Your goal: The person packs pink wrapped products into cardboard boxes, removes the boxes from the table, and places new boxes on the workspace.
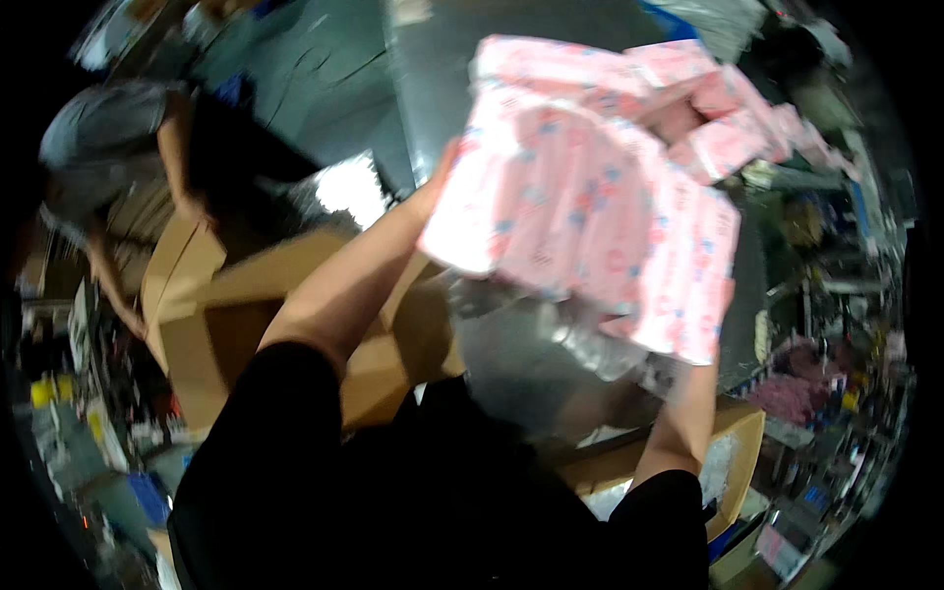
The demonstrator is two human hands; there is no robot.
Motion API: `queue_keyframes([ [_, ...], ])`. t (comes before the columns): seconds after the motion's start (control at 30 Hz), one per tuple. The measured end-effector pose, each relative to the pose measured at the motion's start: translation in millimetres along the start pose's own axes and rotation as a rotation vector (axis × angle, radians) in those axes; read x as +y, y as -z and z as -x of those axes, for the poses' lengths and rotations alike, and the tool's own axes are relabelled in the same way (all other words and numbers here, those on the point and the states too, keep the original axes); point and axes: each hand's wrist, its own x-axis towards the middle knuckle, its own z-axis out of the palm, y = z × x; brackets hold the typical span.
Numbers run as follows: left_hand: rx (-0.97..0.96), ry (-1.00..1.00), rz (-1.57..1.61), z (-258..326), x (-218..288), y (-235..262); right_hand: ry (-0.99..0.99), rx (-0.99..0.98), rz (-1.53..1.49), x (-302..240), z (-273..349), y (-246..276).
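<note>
Between my two hands I hold a row of pink soft packs, printed with small blue and red marks and pressed side by side. My left hand grips the row's left end. At the opposite end is my right hand, mostly hidden by the packs. Crumpled clear plastic shows just below the row; whether it is attached to the packs I cannot tell. Behind them, more pink packs lie in a loose heap on the dark grey table.
An open cardboard box stands below my left forearm. Another open box is by my right forearm. At the left, a person in a grey top bends over cardboard. Cluttered shelves or benches line the right side.
</note>
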Motion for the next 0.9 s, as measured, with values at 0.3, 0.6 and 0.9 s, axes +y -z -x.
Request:
queue_keyframes([
  [0.3,0.154,-0.235,-0.123,238.3,80.4,-35.6,-0.136,-0.122,0.329,-41.3,135.7,-129.9],
  [0.6,0.723,-0.104,-0.338,520.9,85.5,82.2,-0.679,-0.546,0.425,38.3,157.1,-375.9],
  [0.9,0.440,0.470,-1.585,567.9,59.5,171.3,-0.085,-1.258,1.532,146.7,113.5,-493.5],
])
